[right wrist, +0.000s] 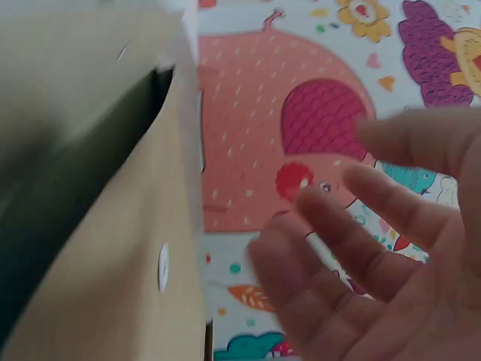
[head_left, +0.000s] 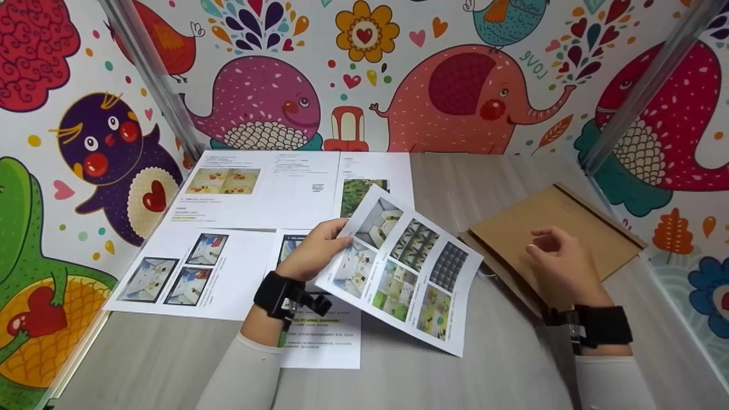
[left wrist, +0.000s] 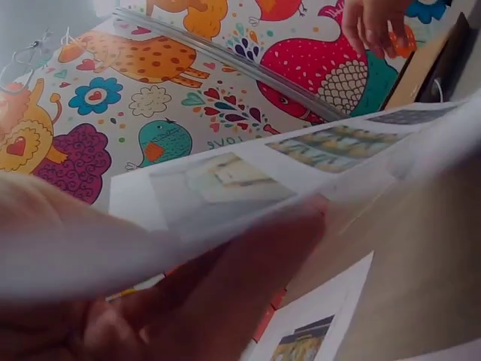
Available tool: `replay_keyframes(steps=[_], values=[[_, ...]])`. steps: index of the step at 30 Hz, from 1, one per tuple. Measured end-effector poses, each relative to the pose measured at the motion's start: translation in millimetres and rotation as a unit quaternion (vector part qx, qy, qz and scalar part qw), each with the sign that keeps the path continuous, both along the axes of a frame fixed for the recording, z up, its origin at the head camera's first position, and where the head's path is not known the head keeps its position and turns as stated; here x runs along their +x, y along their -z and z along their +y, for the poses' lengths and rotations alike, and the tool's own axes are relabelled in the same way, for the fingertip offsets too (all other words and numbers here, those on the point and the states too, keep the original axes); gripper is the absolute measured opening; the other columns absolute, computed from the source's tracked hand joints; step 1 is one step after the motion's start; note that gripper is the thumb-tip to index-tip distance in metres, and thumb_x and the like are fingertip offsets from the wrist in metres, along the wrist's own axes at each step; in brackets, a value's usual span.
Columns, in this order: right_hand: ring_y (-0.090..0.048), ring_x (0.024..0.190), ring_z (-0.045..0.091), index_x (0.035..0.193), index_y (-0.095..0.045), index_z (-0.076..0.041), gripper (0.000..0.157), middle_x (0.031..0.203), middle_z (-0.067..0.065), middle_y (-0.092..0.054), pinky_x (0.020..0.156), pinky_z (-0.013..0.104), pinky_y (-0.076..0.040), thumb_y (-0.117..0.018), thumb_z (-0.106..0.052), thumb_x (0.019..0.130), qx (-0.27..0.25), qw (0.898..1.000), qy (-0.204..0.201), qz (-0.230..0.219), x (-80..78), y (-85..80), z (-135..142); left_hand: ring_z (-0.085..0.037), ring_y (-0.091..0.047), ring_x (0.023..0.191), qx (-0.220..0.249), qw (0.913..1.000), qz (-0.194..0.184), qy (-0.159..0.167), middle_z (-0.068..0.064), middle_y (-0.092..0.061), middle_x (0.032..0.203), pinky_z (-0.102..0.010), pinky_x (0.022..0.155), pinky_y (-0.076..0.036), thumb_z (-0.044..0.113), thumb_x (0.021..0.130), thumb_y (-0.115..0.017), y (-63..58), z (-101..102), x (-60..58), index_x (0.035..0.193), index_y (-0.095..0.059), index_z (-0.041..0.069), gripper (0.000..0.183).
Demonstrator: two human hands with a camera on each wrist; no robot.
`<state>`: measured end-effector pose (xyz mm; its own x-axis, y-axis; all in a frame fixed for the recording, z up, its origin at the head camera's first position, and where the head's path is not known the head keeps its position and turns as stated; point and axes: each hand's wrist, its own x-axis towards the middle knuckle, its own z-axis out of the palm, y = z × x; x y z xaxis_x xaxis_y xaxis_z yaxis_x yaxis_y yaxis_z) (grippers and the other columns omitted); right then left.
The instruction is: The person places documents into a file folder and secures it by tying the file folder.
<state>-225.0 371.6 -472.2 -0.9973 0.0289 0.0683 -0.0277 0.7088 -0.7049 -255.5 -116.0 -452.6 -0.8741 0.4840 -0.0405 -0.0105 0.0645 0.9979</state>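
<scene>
In my left hand [head_left: 312, 250] is a printed sheet [head_left: 393, 273], held tilted above the table by its left edge, thumb on top and fingers beneath. Several colour photos cover its upper face; in the left wrist view the sheet [left wrist: 225, 192] shows blurred. A brown kraft paper envelope [head_left: 581, 219] lies on the table's right side. Over it hovers my right hand [head_left: 564, 262], holding nothing, its fingers loosely bent. The right wrist view shows the envelope [right wrist: 113, 278] with its mouth gaping and a round white button on its side, apart from the right hand [right wrist: 443, 316].
Several printed sheets lie at the back and left, including a white page with framed photos [head_left: 239, 285] and a page with yellow-highlighted text [head_left: 336, 353] partly under the held sheet. Walls with cartoon animals [head_left: 455, 131] and metal corner posts [head_left: 649, 94] enclose the grey table [head_left: 421, 381].
</scene>
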Motion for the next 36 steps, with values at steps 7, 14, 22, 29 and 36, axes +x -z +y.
replay_keyframes(steps=[7,14,22,29,36], values=[[-0.047,0.135,0.064,0.161,-0.04,-0.008,0.082,0.162,0.04,-0.035,0.102,0.082,-0.043,-0.08,-0.034,0.094,0.146,0.984,-0.066,-0.071,-6.4,12.0,5.1,-0.024,-0.077,0.096,0.086,0.9951,-0.043,-0.025,-0.026,-0.067,0.127,-0.038,0.084,-0.067,0.004,0.112,-0.037,-10.1,0.3,-2.4,0.155,-0.041,-0.006,0.044],[-0.046,0.128,0.067,0.162,-0.036,-0.008,0.099,0.158,0.046,-0.029,0.096,0.083,-0.046,-0.089,-0.029,0.081,0.207,0.97,-0.062,-0.109,-7.0,20.3,2.7,-0.031,-0.077,0.102,0.104,0.9868,-0.074,-0.099,-0.035,-0.062,0.134,-0.044,0.087,-0.066,0.002,0.11,-0.034,-12.7,25.2,-2.2,0.157,-0.037,-0.005,0.047],[-0.06,0.104,0.05,0.157,-0.038,0.002,0.092,0.141,0.047,-0.043,0.089,0.072,-0.057,-0.081,-0.034,0.084,0.216,0.963,-0.066,-0.145,-9.8,25.0,4.9,-0.046,-0.068,0.122,0.114,0.98,-0.081,-0.142,-0.037,-0.056,0.14,-0.047,0.096,-0.063,-0.006,0.098,-0.034,0.0,47.9,0.9,0.153,-0.036,-0.008,0.055],[-0.059,0.113,0.052,0.157,-0.036,0.007,0.076,0.143,0.045,-0.049,0.099,0.074,-0.05,-0.063,-0.029,0.096,0.2,0.971,-0.053,-0.115,-11.0,22.6,0.4,-0.051,-0.067,0.124,0.138,0.9765,-0.089,-0.139,-0.04,-0.055,0.14,-0.047,0.093,-0.063,-0.006,0.097,-0.035,-2.8,57.0,4.1,0.155,-0.032,-0.008,0.058],[-0.064,0.11,0.061,0.148,-0.041,0.017,0.065,0.131,0.049,-0.055,0.087,0.068,-0.056,-0.058,-0.004,0.089,0.256,0.964,-0.06,-0.028,-12.9,35.9,-16.1,-0.054,-0.063,0.128,0.168,0.9726,-0.095,-0.13,-0.041,-0.052,0.144,-0.05,0.094,-0.062,-0.006,0.098,-0.033,-10.4,60.0,7.2,0.155,-0.03,-0.008,0.057]])
